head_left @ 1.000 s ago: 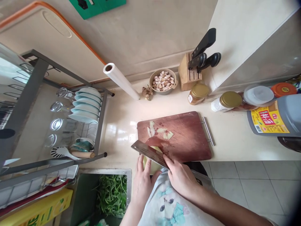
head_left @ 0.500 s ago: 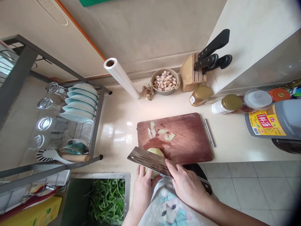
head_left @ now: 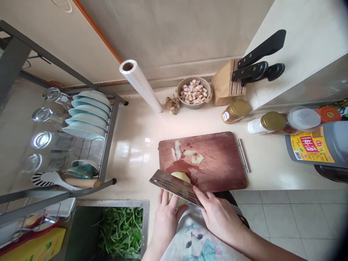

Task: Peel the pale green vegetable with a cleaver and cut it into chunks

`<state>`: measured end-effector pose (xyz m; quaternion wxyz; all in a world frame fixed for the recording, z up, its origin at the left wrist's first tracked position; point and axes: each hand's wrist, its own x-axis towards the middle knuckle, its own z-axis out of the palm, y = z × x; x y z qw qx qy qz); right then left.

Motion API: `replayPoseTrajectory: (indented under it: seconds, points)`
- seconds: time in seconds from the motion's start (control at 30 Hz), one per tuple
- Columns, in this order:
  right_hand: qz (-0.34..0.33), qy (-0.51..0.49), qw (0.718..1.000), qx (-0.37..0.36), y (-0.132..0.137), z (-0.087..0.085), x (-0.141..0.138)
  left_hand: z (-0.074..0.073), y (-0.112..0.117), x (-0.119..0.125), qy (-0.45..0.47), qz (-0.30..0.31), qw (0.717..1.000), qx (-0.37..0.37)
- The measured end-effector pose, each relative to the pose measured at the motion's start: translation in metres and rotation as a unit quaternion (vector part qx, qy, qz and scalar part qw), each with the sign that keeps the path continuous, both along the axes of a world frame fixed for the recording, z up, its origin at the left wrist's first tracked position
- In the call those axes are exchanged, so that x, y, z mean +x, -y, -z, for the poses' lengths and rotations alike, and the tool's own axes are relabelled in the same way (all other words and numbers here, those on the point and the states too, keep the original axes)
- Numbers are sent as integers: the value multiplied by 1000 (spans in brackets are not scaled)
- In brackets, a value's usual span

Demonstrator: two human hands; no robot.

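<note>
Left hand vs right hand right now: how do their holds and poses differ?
Hold: the left hand has fingers and thumb around the pale vegetable; the right hand grips the cleaver.
Pose: the left hand's fingers point mostly up the picture; the right hand's point toward upper left.
Shared: both are bare and near the front edge of the cutting board.
</note>
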<state>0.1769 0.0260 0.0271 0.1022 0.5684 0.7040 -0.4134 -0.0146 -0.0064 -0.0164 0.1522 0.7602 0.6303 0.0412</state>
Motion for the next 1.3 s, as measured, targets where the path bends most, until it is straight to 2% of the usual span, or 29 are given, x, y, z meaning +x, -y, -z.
replayPoseTrajectory:
  seconds: [0.3,0.47,0.7,0.93,1.3]
  points:
    - [8,-10,1000,-21,-6,0,0,-1,-2,0,2,5,1000,1]
    - [23,-9,1000,-15,-8,5,-1,2,-1,-2,11,9,1000,11]
    - [24,-30,999,-11,-11,2,-1,3,0,-3,6,12,1000,1]
    - [0,19,1000,-12,-16,6,-10,5,1,-3,-4,20,1000,15]
    - [17,-13,999,31,-23,15,-12,4,0,-3,22,13,1000,9]
